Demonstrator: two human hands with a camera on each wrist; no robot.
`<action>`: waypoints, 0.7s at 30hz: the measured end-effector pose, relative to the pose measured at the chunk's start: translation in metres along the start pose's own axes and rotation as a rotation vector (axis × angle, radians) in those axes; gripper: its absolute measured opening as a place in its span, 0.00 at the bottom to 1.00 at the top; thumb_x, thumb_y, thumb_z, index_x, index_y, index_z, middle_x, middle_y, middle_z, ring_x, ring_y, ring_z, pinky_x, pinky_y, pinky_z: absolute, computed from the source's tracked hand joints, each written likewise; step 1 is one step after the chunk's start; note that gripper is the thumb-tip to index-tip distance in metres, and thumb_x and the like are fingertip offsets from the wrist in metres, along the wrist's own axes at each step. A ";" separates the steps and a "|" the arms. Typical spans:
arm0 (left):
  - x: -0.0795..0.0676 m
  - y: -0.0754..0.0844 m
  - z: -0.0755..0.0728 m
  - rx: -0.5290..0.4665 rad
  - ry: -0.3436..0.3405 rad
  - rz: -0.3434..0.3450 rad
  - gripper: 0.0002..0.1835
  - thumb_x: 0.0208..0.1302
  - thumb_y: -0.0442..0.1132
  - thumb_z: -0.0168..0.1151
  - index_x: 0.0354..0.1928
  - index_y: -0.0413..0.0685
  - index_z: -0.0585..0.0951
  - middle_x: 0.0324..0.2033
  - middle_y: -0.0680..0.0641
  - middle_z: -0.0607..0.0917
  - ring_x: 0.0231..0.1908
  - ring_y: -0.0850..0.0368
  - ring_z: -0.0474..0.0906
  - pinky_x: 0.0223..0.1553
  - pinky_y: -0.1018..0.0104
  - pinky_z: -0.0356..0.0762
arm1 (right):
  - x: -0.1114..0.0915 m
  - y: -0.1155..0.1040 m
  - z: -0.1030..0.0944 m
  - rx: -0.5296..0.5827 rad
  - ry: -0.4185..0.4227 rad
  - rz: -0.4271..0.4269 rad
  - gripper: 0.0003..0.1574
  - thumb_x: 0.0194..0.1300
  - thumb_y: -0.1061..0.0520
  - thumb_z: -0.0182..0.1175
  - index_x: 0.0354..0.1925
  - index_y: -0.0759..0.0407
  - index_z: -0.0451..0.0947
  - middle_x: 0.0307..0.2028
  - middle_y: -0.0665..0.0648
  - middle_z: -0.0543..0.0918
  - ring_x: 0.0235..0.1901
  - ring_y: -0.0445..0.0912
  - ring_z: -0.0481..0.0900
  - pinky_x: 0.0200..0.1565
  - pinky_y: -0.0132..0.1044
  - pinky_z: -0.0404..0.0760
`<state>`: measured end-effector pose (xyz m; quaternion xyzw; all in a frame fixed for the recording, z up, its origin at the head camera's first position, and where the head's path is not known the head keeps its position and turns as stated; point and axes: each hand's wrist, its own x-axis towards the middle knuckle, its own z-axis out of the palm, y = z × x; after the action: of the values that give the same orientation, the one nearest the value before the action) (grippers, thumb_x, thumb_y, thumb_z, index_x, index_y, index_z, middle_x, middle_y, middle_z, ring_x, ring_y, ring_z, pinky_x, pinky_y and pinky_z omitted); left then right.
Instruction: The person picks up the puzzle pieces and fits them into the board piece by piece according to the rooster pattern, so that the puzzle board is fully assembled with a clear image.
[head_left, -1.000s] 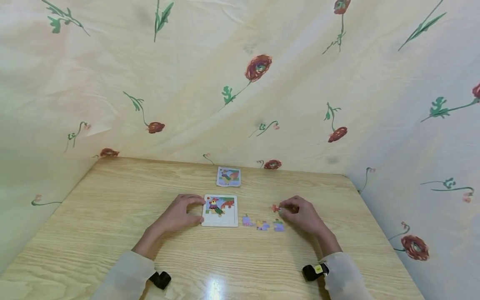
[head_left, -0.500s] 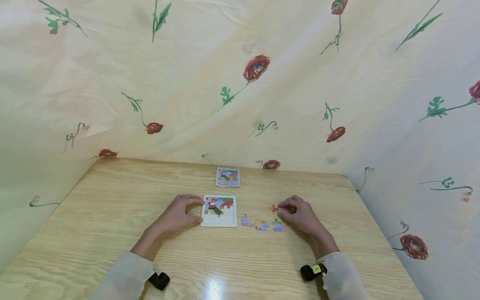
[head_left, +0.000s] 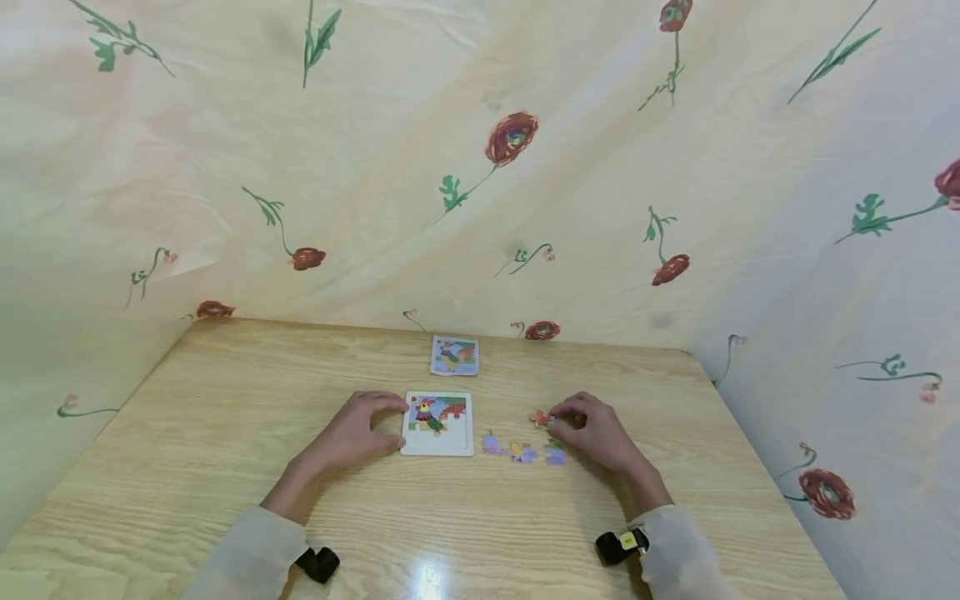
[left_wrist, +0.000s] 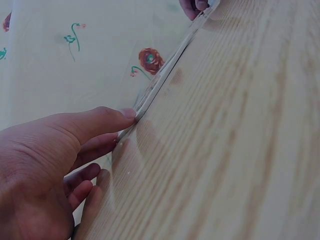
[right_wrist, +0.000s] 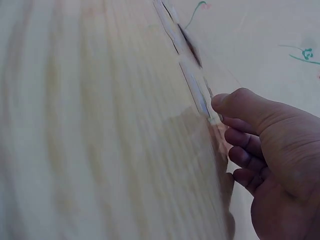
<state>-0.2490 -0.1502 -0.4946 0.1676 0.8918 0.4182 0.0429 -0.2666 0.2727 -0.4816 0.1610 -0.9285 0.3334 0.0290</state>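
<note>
While the puzzle tray (head_left: 455,442) on the table (head_left: 420,508) is touched by the left hand (head_left: 354,428), thumb and forefinger parted, a red piece (head_left: 538,418) to the tray's right is pinched by the right hand (head_left: 594,429).

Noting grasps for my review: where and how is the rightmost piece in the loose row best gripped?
Probably pinch the rightmost piece by its near and far edges, coming from above and the right. It lies flat, so its thin rim seems the natural hold; the row's middle piece is on its left, the right hand on its right.
</note>
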 end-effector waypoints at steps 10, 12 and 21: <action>0.000 -0.001 0.000 -0.001 0.000 0.009 0.26 0.60 0.46 0.75 0.61 0.57 0.83 0.69 0.47 0.77 0.73 0.39 0.63 0.71 0.32 0.65 | 0.008 -0.015 0.008 0.028 -0.016 -0.011 0.13 0.62 0.55 0.74 0.46 0.52 0.88 0.44 0.52 0.83 0.41 0.45 0.76 0.41 0.32 0.78; 0.000 -0.001 0.001 -0.002 0.000 0.010 0.26 0.60 0.46 0.75 0.62 0.56 0.83 0.69 0.47 0.77 0.73 0.39 0.63 0.70 0.32 0.65 | 0.010 -0.019 0.009 0.035 -0.016 -0.031 0.13 0.62 0.55 0.74 0.46 0.53 0.88 0.44 0.53 0.83 0.41 0.46 0.77 0.41 0.33 0.78; -0.001 -0.001 0.000 0.001 -0.002 0.007 0.26 0.61 0.46 0.74 0.62 0.57 0.83 0.70 0.48 0.76 0.73 0.39 0.63 0.71 0.33 0.65 | 0.018 -0.032 0.019 0.060 -0.054 -0.073 0.12 0.64 0.55 0.73 0.47 0.52 0.88 0.46 0.54 0.83 0.45 0.47 0.79 0.45 0.35 0.81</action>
<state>-0.2483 -0.1511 -0.4952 0.1710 0.8913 0.4178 0.0421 -0.2725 0.2324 -0.4737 0.2043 -0.9120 0.3555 0.0110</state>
